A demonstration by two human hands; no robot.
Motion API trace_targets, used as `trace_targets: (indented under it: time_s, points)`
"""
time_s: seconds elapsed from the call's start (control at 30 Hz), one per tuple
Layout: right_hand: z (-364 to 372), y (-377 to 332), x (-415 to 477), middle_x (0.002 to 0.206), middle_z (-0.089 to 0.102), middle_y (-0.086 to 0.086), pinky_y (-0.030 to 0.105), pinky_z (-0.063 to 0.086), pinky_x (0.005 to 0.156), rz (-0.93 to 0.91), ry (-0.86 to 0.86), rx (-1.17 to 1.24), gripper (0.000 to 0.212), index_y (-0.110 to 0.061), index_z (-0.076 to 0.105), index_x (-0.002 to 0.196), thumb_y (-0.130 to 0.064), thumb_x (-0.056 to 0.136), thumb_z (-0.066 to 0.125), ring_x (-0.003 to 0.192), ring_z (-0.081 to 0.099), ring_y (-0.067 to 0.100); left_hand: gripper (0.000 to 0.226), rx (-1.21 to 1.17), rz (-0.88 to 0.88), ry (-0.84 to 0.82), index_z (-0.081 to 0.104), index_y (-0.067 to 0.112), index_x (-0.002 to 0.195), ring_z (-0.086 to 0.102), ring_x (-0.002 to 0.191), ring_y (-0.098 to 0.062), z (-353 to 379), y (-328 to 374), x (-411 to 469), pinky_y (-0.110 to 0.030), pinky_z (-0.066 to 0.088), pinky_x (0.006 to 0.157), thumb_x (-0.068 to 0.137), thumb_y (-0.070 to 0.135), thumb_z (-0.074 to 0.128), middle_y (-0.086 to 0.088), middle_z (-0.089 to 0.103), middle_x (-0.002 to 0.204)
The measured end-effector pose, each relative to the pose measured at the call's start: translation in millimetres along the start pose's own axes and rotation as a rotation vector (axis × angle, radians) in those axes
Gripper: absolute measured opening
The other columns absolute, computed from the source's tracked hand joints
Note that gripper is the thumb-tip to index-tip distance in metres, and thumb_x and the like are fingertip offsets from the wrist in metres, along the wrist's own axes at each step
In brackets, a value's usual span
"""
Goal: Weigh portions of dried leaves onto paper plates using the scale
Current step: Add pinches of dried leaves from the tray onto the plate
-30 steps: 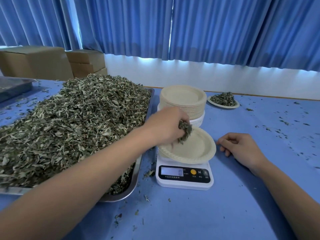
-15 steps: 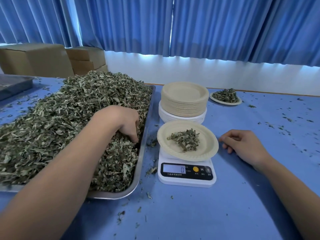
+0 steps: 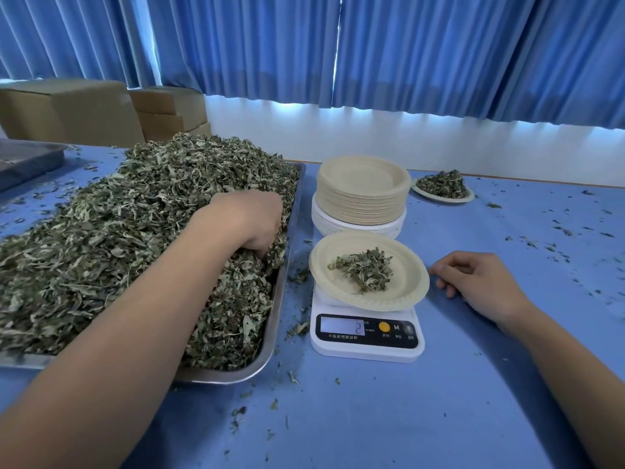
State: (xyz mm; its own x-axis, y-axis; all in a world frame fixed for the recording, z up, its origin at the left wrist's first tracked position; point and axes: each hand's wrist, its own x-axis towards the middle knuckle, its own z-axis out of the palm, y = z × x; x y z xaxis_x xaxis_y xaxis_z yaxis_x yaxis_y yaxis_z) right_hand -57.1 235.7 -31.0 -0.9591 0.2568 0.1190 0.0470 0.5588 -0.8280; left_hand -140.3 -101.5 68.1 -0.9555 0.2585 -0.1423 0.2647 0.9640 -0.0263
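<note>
Head camera view shows the left hand (image 3: 250, 221) dug into the big heap of dried green leaves (image 3: 128, 231), its fingers (image 3: 270, 245) curled down and buried in the leaves, so I cannot tell if they are squeezed on a bunch or loose. The right hand (image 3: 473, 282) lies on the blue bench (image 3: 406, 418) just beside the scale, its fingers (image 3: 446, 269) bent in loosely and holding nothing.

The heap fills a long shiny metal tray (image 3: 280, 299) on the left side of the bench. Right of the tray sits a small white kitchen scale (image 3: 367, 346) with a round tan paper plate (image 3: 406, 296) on top. A little pile of leaves (image 3: 363, 272) lies in the middle of that plate, and the screen (image 3: 342, 326) shows a 2. Behind the scale stands a tall stack of tan paper plates (image 3: 362, 198). Farther back to the right is another plate full of leaves (image 3: 441, 187). Small bits of leaf are scattered over the bench.

Blue curtains (image 3: 372, 45) hang along the back wall, and brown cardboard boxes (image 3: 84, 110) sit at the far left.

Both bare forearms reach forward from the bottom corners, the left one slanting over the tray's near edge.
</note>
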Motion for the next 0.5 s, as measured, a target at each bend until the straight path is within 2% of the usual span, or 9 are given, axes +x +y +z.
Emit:
trace_targets:
  time_s: [0.1, 0.3, 0.5]
  points:
    - [0.7, -0.1, -0.1, 0.072, 0.073, 0.005, 0.026, 0.046, 0.066, -0.005, 0.0, 0.005, 0.019, -0.014, 0.074, 0.078, -0.019, 0.095, 0.067, 0.057, 0.06, 0.012, 0.041, 0.008, -0.013, 0.045, 0.067, 0.015, 0.114, 0.064, 0.098, -0.031, -6.0, 0.6, -4.2, -0.048, 0.053, 0.09, 0.077, 0.024, 0.082, -0.003, 0.067, 0.108]
    - [0.2, 0.1, -0.2, 0.07, 0.072, 0.003, 0.024, 0.045, 0.064, -0.007, 0.002, 0.004, 0.018, -0.014, 0.075, 0.08, -0.02, 0.096, 0.067, 0.055, 0.059, 0.009, 0.037, 0.015, -0.014, 0.053, 0.067, 0.012, 0.111, 0.064, 0.093, -0.032, -9.0, 3.5, -6.8, -0.048, 0.054, 0.088, 0.079, 0.023, 0.081, -0.003, 0.067, 0.101]
    - [0.7, 0.6, 0.7, 0.069, 0.072, 0.002, 0.015, 0.043, 0.056, -0.008, 0.004, -0.006, 0.019, -0.013, 0.075, 0.08, -0.018, 0.096, 0.066, 0.054, 0.058, 0.008, 0.036, 0.03, -0.091, 0.194, 0.061, 0.017, 0.119, 0.063, 0.097, -0.032, -11.4, 0.6, -6.4, -0.042, 0.044, 0.074, 0.085, 0.016, 0.073, -0.005, 0.065, 0.11]
